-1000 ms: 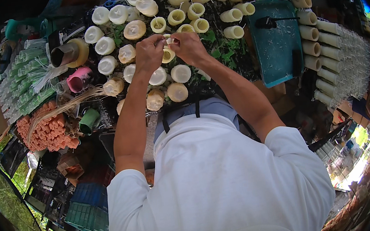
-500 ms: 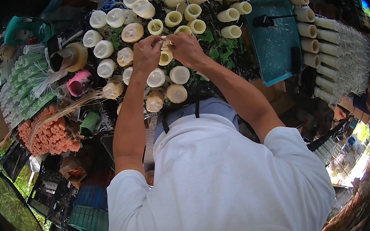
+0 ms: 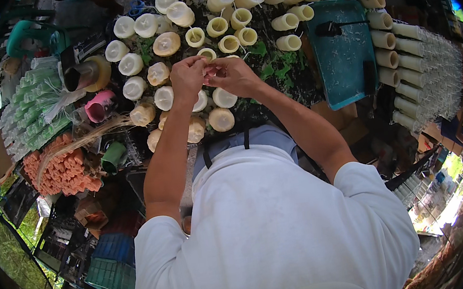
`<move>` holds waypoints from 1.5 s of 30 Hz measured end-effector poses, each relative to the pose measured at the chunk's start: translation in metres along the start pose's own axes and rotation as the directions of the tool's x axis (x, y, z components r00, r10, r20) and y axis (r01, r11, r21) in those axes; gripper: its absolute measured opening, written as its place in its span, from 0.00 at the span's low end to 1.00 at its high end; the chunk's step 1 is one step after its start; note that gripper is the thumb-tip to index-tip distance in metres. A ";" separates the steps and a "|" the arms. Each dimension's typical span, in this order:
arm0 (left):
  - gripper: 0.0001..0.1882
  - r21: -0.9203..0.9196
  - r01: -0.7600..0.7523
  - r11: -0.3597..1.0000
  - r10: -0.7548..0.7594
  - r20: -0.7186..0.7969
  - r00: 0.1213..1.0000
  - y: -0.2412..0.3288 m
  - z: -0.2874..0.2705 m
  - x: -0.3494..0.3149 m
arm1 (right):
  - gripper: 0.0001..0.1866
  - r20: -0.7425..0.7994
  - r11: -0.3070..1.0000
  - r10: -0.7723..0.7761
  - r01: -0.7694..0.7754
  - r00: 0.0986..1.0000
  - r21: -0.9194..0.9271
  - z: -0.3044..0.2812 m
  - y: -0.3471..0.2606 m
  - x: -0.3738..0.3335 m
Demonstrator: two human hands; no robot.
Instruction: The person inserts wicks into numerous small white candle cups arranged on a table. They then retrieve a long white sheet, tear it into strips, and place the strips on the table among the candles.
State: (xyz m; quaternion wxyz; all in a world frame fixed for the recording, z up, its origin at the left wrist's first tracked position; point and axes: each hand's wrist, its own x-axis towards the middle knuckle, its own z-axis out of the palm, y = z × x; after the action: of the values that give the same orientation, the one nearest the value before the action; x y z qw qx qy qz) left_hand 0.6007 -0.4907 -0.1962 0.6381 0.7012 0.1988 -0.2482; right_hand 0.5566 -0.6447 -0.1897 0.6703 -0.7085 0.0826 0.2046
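My left hand (image 3: 188, 80) and my right hand (image 3: 234, 76) meet at the fingertips over the near middle of the table. Both are closed in a pinch. Whatever sits between the fingers is too small to make out. Just beyond them stands a hollow pale-yellow wax candle (image 3: 206, 53), partly covered by my fingers. Similar hollow candles (image 3: 229, 44) stand around it, some with thin white wicks sticking out. Closer to me, beside my left forearm, are white filled candles (image 3: 164, 98) and a cream-coloured one (image 3: 221, 119).
A teal tray (image 3: 345, 76) lies at the right, beside stacked wax cylinders (image 3: 387, 59) and rows of clear tubes (image 3: 432, 67). At the left are bundled green-tinted tubes (image 3: 32, 103), orange sticks (image 3: 59, 168), a pink cup (image 3: 100, 106) and a green cup (image 3: 113, 157).
Both hands have come slightly toward me, uncovering the hollow candle behind them. The right hand has turned, with its fingers now more sideways against the left.
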 end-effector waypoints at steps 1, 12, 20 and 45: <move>0.12 -0.006 0.003 1.000 -0.003 -0.012 1.000 -0.006 0.001 0.002 | 0.18 -0.034 0.997 -0.019 0.017 0.999 -0.070 0.003 0.010 0.001; 0.07 -0.314 0.184 0.931 -0.166 0.085 0.982 0.007 -0.003 -0.005 | 0.13 -0.205 0.921 -0.199 0.111 0.958 -0.373 0.018 0.016 0.002; 0.10 -0.069 0.049 0.996 -0.046 0.053 0.998 -0.011 -0.005 -0.008 | 0.07 -0.164 0.653 -0.421 0.173 0.892 -0.737 -0.003 0.007 0.008; 0.14 0.451 -0.112 0.886 0.036 0.174 0.984 0.017 -0.006 0.008 | 0.20 -0.257 0.579 -0.214 -0.089 0.942 -0.810 -0.059 0.093 -0.107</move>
State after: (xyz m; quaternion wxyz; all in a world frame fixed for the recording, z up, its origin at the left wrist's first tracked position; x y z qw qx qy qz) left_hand 0.6175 -0.4866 -0.1869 0.4773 0.8168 0.0557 -0.3193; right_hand 0.4342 -0.7276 -0.2310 0.2549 -0.9619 0.0644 0.0750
